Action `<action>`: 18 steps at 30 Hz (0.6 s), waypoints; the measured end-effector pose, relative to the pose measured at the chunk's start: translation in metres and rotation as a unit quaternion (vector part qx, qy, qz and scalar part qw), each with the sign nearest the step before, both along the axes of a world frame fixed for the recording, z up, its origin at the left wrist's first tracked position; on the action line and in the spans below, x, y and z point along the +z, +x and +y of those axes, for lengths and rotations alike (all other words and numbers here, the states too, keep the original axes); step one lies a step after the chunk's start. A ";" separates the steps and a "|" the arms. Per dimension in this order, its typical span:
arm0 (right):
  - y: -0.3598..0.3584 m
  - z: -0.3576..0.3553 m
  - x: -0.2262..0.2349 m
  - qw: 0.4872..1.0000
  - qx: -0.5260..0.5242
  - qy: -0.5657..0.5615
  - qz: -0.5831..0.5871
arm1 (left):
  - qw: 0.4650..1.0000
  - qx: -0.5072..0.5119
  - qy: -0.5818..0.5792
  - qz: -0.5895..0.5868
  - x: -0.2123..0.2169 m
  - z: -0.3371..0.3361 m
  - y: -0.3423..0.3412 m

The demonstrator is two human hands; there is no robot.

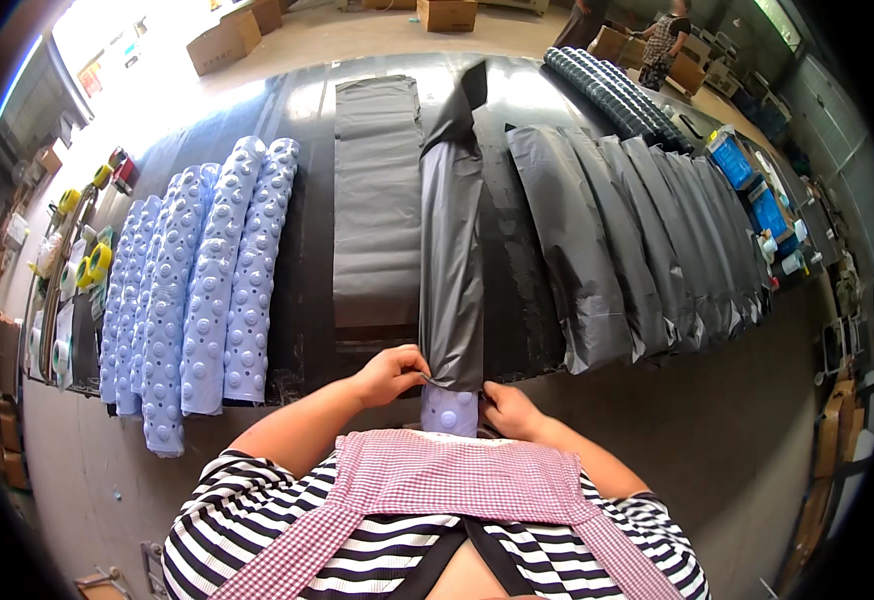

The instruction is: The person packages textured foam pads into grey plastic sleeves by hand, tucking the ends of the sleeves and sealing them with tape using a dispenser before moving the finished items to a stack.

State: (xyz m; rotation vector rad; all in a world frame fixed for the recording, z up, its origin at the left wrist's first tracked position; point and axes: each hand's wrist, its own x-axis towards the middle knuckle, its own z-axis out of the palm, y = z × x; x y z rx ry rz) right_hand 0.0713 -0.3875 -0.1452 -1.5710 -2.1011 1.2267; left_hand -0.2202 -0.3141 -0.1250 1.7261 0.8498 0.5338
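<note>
A grey plastic bag [452, 290] lies lengthwise in front of me, drawn over a pale lavender rolled mat with round bumps [450, 412]. The mat's near end sticks out of the bag's mouth, against my apron. My left hand [395, 375] pinches the left edge of the bag's mouth. On the other side, my right hand [510, 410] is closed at the right edge of the mouth, its fingertips partly hidden. The bag's far end stands up, twisted and slack. Just left of it lies a stack of flat grey bags [377, 210].
Several bare lavender rolled mats [242, 270] lie on the dark table [307, 200] at left, near tape rolls [97, 262]. Several bagged rolls [582, 260] are at right, with dark rolls [617, 95] and blue boxes [732, 160] beyond. A person [665, 45] stands far back right, near cardboard boxes.
</note>
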 end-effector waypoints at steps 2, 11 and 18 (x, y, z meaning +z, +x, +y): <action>-0.002 -0.018 -0.014 0.965 -0.128 -0.064 0.219 | 0.993 0.090 -0.022 -0.068 -0.014 -0.013 0.020; 0.039 -0.022 0.077 0.979 -0.026 -0.185 0.077 | 0.996 -0.033 0.051 -0.068 0.059 -0.005 0.070; 0.024 -0.042 0.046 0.958 -0.086 -0.144 0.233 | 0.989 -0.127 -0.073 0.007 0.056 -0.036 0.076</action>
